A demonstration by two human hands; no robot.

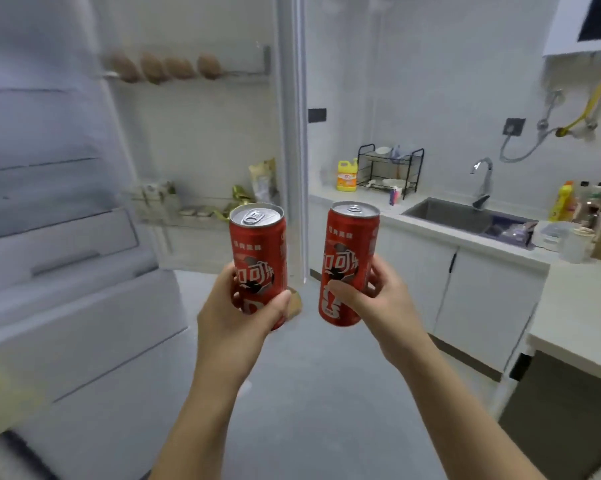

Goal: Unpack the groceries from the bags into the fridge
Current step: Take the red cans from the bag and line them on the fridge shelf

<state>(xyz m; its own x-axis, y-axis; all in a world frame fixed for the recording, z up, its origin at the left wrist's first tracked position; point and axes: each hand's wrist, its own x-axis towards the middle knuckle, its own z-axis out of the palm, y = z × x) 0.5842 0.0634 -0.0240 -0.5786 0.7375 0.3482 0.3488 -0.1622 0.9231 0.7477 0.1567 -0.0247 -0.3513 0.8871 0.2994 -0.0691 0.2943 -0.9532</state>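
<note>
Grip snug on both — left cola can (257, 244) in left hand (243, 306), right cola can (349, 251) in right hand (375, 299) — upright for standing on fridge door shelf (188, 220).

White walls (448, 81) and a grey floor (309, 393) frame a pale counter (569, 306) over white cabinets (482, 299), with a steel sink (444, 211), curved tap (482, 181), black dish rack (391, 161) and yellow bottle (347, 174) under even light

I count two cola cans, left can (259, 251) and right can (347, 244); four brown eggs (152, 67) far left; one yellow detergent bottle (347, 175); one faucet (482, 181).
</note>
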